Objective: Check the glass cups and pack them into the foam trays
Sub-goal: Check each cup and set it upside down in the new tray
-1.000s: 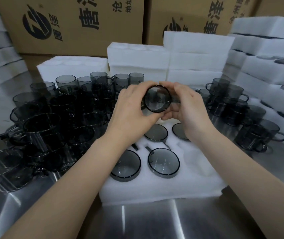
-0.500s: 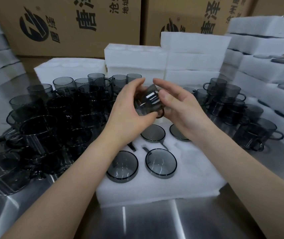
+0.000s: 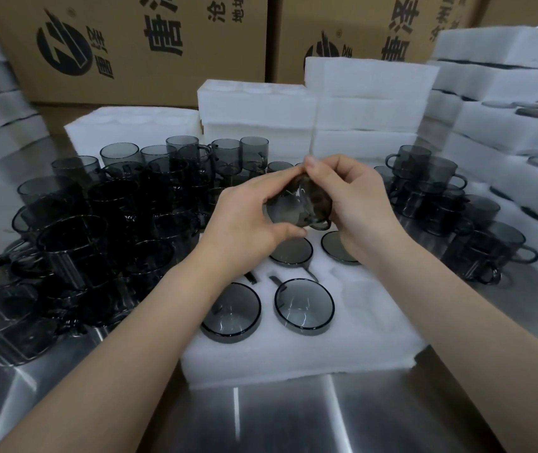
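Head view: person at a steel table [image 3: 293,420], both forearms reaching forward over the work.
Held cup [image 3: 297,204]: smoked grey glass, tipped on its side in the air between the two hands, above the far half of the foam tray [image 3: 293,358]. Its handle loop shows at the lower right.
Left hand [image 3: 248,220]: curled on the cup's left end, fingers over the top and thumb beneath.
Right hand [image 3: 359,204]: fingers bent round the cup's right end, thumb tip up.
Packed cups [image 3: 304,304]: four seated in tray pockets, only their round dark-rimmed ends showing. Narrow slots beside them take the handles.
Empty pocket [image 3: 359,295]: shallow white hollow on the tray's right side, near row.
Key relation: the free pocket lies below the held cup and to its right, towards the person, so the right hand is nearer. By my reading the cup's long axis must turn from sideways to vertical, handle lined with a slot.
Materials: glass is thin, glossy and slippery, with reflections streaking it. The foam is soft, matt and fibrous-edged. The table is brushed metal.
Loose cups [image 3: 97,223]: dense pile on the left, smaller cluster on the right.
Background: stacked foam blocks [image 3: 369,103], printed cartons [image 3: 130,44].
Step judged: inspection of this cup, seating not yet done.
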{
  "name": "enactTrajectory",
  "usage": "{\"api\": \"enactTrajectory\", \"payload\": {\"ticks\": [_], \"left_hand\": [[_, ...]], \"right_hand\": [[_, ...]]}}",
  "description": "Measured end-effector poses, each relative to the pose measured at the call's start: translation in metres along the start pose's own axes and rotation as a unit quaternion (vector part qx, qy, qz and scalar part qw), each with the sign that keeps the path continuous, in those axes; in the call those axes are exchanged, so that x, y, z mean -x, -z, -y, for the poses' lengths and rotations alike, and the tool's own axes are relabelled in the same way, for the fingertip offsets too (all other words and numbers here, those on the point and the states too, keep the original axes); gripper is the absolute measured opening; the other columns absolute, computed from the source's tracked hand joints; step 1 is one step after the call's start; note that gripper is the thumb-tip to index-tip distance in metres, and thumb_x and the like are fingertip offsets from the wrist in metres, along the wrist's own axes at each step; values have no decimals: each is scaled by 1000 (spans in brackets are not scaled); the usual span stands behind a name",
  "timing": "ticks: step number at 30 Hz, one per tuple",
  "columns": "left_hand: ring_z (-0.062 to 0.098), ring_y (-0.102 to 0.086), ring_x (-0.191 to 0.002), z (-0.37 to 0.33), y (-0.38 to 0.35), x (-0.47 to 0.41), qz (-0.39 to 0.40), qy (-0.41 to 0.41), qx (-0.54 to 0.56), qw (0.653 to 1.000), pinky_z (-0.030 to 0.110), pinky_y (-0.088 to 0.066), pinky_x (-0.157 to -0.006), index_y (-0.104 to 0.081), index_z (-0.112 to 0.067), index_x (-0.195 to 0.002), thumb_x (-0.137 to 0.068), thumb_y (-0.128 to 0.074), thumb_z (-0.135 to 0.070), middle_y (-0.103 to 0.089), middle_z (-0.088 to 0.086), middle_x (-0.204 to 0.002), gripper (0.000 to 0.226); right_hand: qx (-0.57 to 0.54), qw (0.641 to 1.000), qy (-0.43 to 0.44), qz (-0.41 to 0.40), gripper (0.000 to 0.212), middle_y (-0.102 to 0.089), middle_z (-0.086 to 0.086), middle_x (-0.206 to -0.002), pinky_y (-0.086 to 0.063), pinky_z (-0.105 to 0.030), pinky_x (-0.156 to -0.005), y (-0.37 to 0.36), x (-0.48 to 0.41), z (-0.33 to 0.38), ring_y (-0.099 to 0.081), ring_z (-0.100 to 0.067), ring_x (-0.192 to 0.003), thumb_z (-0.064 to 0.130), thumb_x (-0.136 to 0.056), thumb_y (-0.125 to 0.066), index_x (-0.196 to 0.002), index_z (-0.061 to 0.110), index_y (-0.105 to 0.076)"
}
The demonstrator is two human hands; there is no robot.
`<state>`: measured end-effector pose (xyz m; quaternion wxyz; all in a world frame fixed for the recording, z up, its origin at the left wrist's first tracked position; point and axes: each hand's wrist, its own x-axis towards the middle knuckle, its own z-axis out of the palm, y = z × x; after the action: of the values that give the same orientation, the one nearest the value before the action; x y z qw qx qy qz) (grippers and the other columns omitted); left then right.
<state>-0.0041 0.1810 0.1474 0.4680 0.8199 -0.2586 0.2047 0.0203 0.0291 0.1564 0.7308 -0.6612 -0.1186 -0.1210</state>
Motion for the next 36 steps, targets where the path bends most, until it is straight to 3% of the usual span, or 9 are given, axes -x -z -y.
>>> {"api": "enactTrajectory", "payload": {"ticks": [3,6,12,20,23,25,27,31,36], "left_hand": [[1,-54,-121,1,0,0,-7,10,37,999,25,-39,-109,-56,-22,-135,-67,-83,-4,-63,-10,-128,75],[9,-56,-123,4,1,-1,-28,30,78,996,37,-41,-110,-55,-17,-136,-71,-81,-2,-63,-3,-128,71],[10,-58,-119,8,4,0,-40,55,114,991,36,-44,-107,-54,-14,-137,-74,-78,0,-64,0,-126,69],[8,-61,-113,5,2,0,-23,37,49,998,36,-46,-103,-59,-23,-131,-69,-83,-6,-68,-7,-117,69],[0,-60,-111,2,1,1,-15,19,22,999,28,-44,-103,-59,-26,-130,-68,-84,-10,-67,-17,-114,69],[-2,-58,-114,3,1,1,-7,17,30,999,26,-43,-105,-58,-26,-132,-68,-85,-10,-66,-18,-117,71],[0,-57,-117,4,1,0,-4,12,38,999,29,-42,-107,-58,-26,-132,-68,-84,-10,-66,-14,-121,71],[7,-60,-116,6,0,-1,-52,35,105,992,34,-45,-106,-56,-25,-125,-68,-80,-12,-65,-8,-121,64],[6,-59,-116,11,2,-2,-93,56,150,983,34,-44,-106,-52,-14,-128,-73,-74,-7,-63,-5,-121,60]], "right_hand": [[-75,996,-36,27,17,-63,-11,-77,-35,-36,-67,2,-2,0,-50,-27,-76,18,-93,-59,-81,12,-70],[-130,984,-56,109,20,-68,-10,-90,-36,-28,-60,5,-4,1,-53,-24,-80,13,-93,-51,-101,8,-68],[-166,955,-67,236,41,-63,-12,-112,-50,-25,-86,16,-5,4,-60,-22,-103,3,-83,-52,-123,8,-56],[12,993,-8,117,33,-64,-5,-87,-42,-23,-53,7,0,2,-57,-14,-67,16,-69,-82,-96,18,-63],[65,995,53,47,11,-60,-3,-71,-38,-22,-39,2,2,-1,-51,-8,-49,16,-85,-72,-82,19,-61],[73,995,64,16,17,-57,-3,-64,-36,-21,-36,1,1,-3,-47,-11,-43,17,-93,-64,-77,18,-61],[62,996,60,5,19,-58,0,-65,-42,-24,-41,2,0,-4,-51,-13,-50,18,-97,-58,-78,19,-63],[29,998,53,12,9,-61,-3,-87,-49,-37,-78,4,-5,-8,-57,-18,-82,23,-95,-54,-91,21,-62],[73,993,-21,87,32,-63,-1,-69,-47,-29,-65,4,-4,-8,-60,-16,-61,31,-101,-47,-76,16,-58]]}}
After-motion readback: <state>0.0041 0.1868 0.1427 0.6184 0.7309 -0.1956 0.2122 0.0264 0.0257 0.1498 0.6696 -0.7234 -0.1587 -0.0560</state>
